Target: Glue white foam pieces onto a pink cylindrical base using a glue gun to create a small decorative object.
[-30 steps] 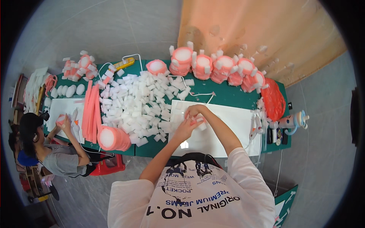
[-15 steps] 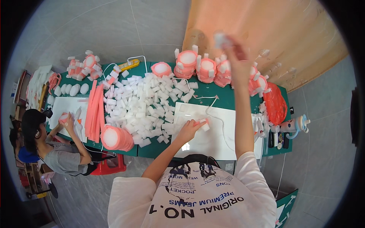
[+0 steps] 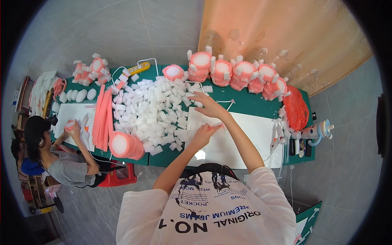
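Observation:
My left hand (image 3: 203, 136) is closed above the white board (image 3: 232, 151), pinching what looks like a small pink foam piece (image 3: 217, 125) that is mostly hidden by the fingers. Just beyond it, my right hand (image 3: 209, 106) has its fingers spread and holds nothing. Its fingertips reach the right edge of a heap of white foam blocks (image 3: 143, 106). Along the back edge of the green table stand several stacks of pink-rimmed white foam rounds (image 3: 222, 73), with white blocks sticking out of them. A glue gun (image 3: 277, 138) rests at the board's right end.
Pink foam strips (image 3: 102, 120) and a pink-white roll (image 3: 124, 145) lie left of the heap. A red plastic bag (image 3: 296, 108) and a tumbler (image 3: 316, 132) are at the right end. At the left, a co-worker (image 3: 67, 163) handles a pink piece.
My right hand has come down and left from above the far stacks to the heap, and the white thing in it is gone. The white block at my left fingertips no longer shows.

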